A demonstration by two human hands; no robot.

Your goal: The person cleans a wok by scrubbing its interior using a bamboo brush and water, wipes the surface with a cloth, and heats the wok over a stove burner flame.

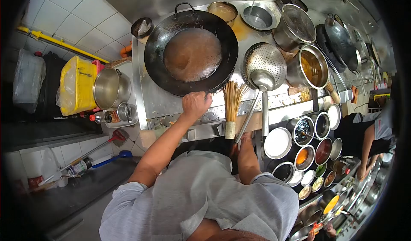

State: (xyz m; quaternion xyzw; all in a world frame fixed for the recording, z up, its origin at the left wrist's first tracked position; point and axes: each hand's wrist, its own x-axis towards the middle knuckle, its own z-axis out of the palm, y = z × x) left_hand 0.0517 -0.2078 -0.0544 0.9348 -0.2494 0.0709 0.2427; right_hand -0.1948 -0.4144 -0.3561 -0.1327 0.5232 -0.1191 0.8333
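Note:
A large black wok (156,35) stands on the stove with brown, cloudy liquid (192,54) in it. My left hand (197,105) is closed at the wok's near edge, gripping it there. My right hand (245,141) is low by the stove's front edge, beside the wooden end of the ladle's handle; its fingers are hidden. The ladle (263,80) rests on a perforated strainer (267,58), right of the wok. Between wok and ladle lies a bamboo brush (233,106), its bound end toward me.
Metal pots (295,27) and a pot of amber liquid (314,67) stand to the right. Several seasoning bowls (278,143) are nearer. A yellow bin (77,86) and steel pot (112,88) are at left. Another person's arm (367,144) shows far right.

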